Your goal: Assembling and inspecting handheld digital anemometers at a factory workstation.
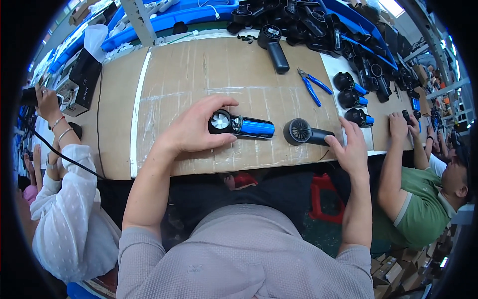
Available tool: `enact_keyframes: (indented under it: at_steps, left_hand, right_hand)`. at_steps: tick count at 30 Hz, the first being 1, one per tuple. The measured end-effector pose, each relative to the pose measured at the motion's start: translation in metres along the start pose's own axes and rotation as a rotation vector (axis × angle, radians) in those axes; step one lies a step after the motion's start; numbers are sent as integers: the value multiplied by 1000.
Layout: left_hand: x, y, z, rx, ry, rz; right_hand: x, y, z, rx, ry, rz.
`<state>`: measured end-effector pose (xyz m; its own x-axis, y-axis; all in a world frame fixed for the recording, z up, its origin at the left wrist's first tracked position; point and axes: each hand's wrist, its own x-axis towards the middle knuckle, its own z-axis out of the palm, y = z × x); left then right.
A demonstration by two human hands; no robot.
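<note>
My left hand [194, 125] curls around the head of an opened handheld fan [241, 127], thumb and fingers on opposite sides. Its white fan blades and a long blue battery are exposed in the black casing. To its right lies a black fan shell [300, 132] with a round slotted grille and a short handle pointing right. At the end of that handle is my right hand [352, 152], the thumb touching it and the fingers spread apart. Beyond both lie blue-handled nippers [314, 87], jaws apart, and another black fan shell [275, 50].
Several opened fans with blue batteries [355, 99] line the table's right side. Blue bins [169, 21] and a heap of black shells [303, 22] occupy the far edge. A black box [79, 82] stands left. Co-workers sit on both sides, one in a green shirt [418, 204].
</note>
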<state>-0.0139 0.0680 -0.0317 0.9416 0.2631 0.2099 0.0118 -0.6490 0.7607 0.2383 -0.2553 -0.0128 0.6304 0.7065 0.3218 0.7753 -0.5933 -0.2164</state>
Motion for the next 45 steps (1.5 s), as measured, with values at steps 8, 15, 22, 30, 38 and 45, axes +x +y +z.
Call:
enact_keyframes:
  at_steps: [8,15,22,30,38,45]
  left_hand:
    - [-30,-7,10,6,114,-73]
    - [-34,-8,14,-44,198,-22]
    - [-13,10,9,151,188,165]
    - [5,24,6,289,-13,98]
    - [3,19,7,318,-39,88]
    - [3,20,7,310,-74,58]
  right_hand:
    - [7,3,10,257,-209,-334]
    - [8,-4,27,341,-71,-182]
    - [19,-50,29,354,100,-257]
    - [46,-104,43,579,-103,-352]
    - [59,-130,63,629,-206,-367]
    - [69,-144,64,647,-444,-299]
